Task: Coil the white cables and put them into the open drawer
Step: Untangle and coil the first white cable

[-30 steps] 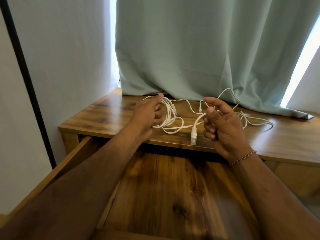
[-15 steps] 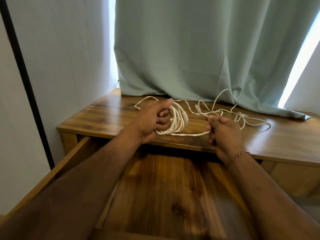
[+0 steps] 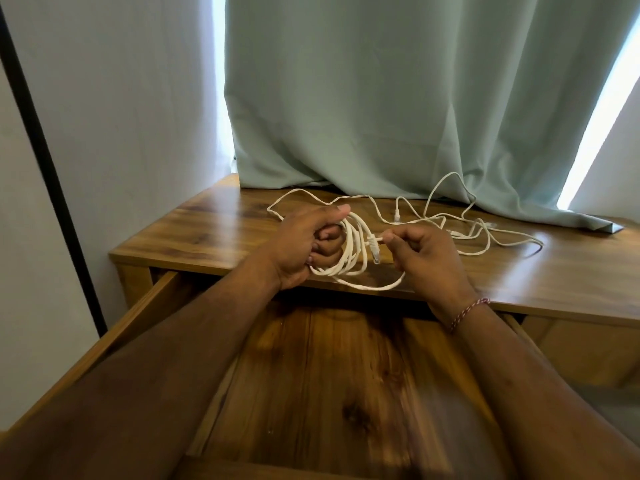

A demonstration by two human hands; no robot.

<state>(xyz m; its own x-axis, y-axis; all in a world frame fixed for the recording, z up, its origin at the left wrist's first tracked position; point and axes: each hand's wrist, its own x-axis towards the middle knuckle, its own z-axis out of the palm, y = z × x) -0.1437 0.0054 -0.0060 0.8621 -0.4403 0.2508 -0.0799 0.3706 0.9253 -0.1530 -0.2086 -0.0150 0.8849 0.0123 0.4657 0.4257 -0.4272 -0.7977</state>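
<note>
Left hand [image 3: 300, 244] grips a coiled white cable [image 3: 351, 252] above the desk edge [image 3: 519, 299] while the right hand [image 3: 424, 252] pinches its plug end [image 3: 373, 244]. Loosely held loops may spring apart or snag the tangled cables [image 3: 485, 230] behind before reaching the open drawer [image 3: 329, 393].

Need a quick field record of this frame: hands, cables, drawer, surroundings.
left hand: grips the coiled cable, loops hanging from its fingers
right hand: pinches the cable just behind the plug
loose cables: uncoiled, lying on the desk top to the right
drawer: open below the hands, no cable inside
curtain: pale green, hem resting on the back of the desk top
task state: first cable nearly coiled, nothing stowed yet
</note>
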